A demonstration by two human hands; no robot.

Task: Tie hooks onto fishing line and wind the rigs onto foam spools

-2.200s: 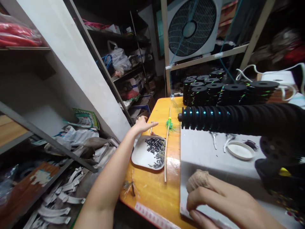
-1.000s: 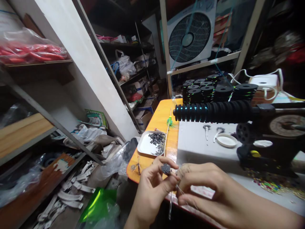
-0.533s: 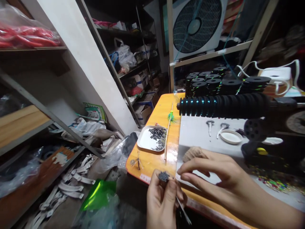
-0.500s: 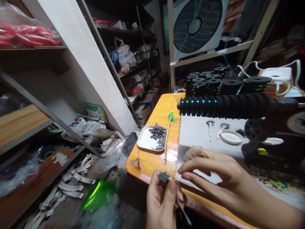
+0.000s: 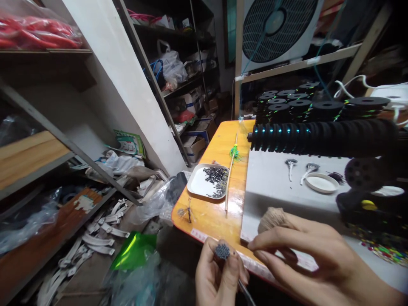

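My left hand (image 5: 219, 272), low in the middle, is closed round a tight bundle of grey-tipped strands (image 5: 222, 251). The bundle's packed round head faces up between thumb and fingers, and its tail sticks out below the hand. To its right, my right hand (image 5: 306, 250) hovers over the table's front edge. Its thumb and forefinger come together in a loose pinch, and whatever is between the tips is too small to make out. A tan, rough-textured wrap (image 5: 272, 219) covers another finger of this hand. The two hands are close but apart.
On the orange table (image 5: 213, 146) stand a white tray (image 5: 194, 187) of small black pieces, a thin stick (image 5: 228, 187) with green strands, and two pale-stemmed bundles (image 5: 290, 170). A row of black discs (image 5: 306, 138) runs across the right. Shelves and floor clutter lie left.
Both hands sit slightly lower in view, the right one also a little further right. The table things have shifted right as the view turned. My left hand keeps the bundle.
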